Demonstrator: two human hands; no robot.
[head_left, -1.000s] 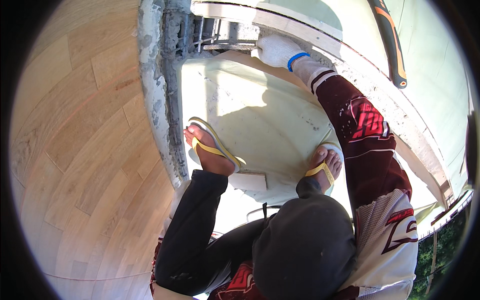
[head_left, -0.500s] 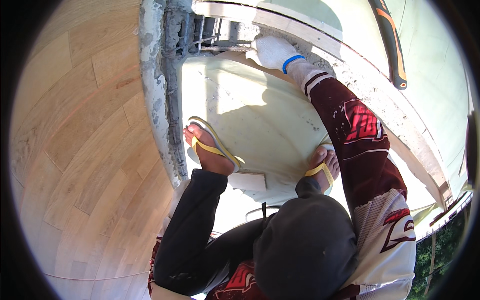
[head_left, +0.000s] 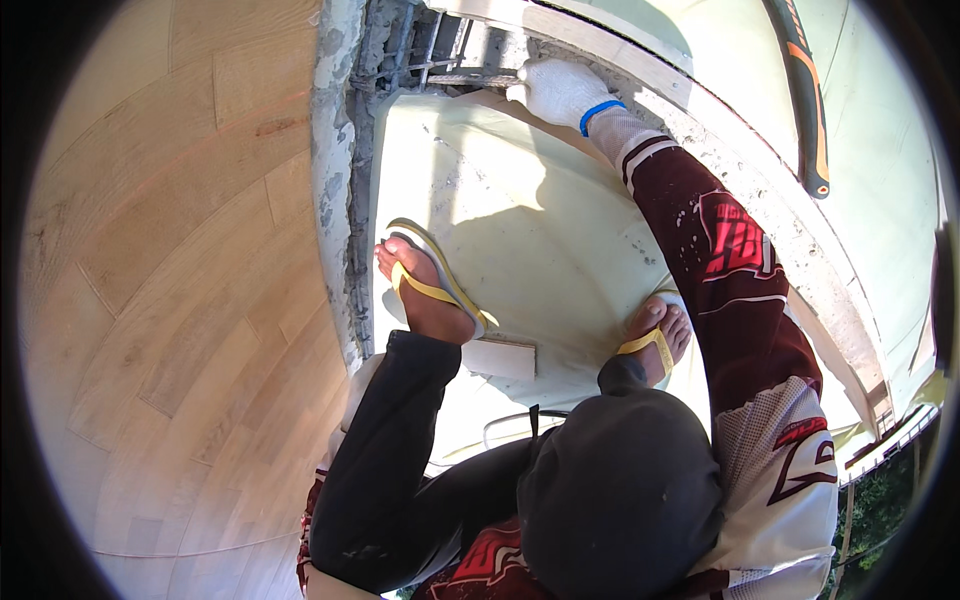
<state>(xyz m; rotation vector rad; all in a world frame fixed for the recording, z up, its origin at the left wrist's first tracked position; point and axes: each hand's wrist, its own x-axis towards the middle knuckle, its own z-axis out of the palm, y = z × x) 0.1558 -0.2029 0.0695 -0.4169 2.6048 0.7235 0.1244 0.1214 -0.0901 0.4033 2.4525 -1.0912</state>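
My right hand (head_left: 558, 92), in a white knit glove with a blue cuff band, reaches forward to the gap at the top of the view. Its fingers are closed around the end of a ribbed steel rebar (head_left: 475, 80), which runs leftward from the glove. Further thin steel bars (head_left: 430, 45) cross near the rebar's left end, inside the broken concrete gap. What lies under the glove is hidden. My left hand is out of sight; only a bit of sleeve (head_left: 312, 520) shows at lower left.
Wood-plank flooring (head_left: 200, 250) spreads on the left, bordered by a chipped concrete edge (head_left: 333, 150). My sandalled feet stand on a pale sheet (head_left: 520, 230) beside a small flat board piece (head_left: 500, 358). A curved wooden strip (head_left: 600, 50) lies beyond my hand. A black-and-orange tool handle (head_left: 808, 110) rests at upper right.
The whole view has shifted slightly, so the scene sits a little further right. My right hand stays closed at the same end of the rebar.
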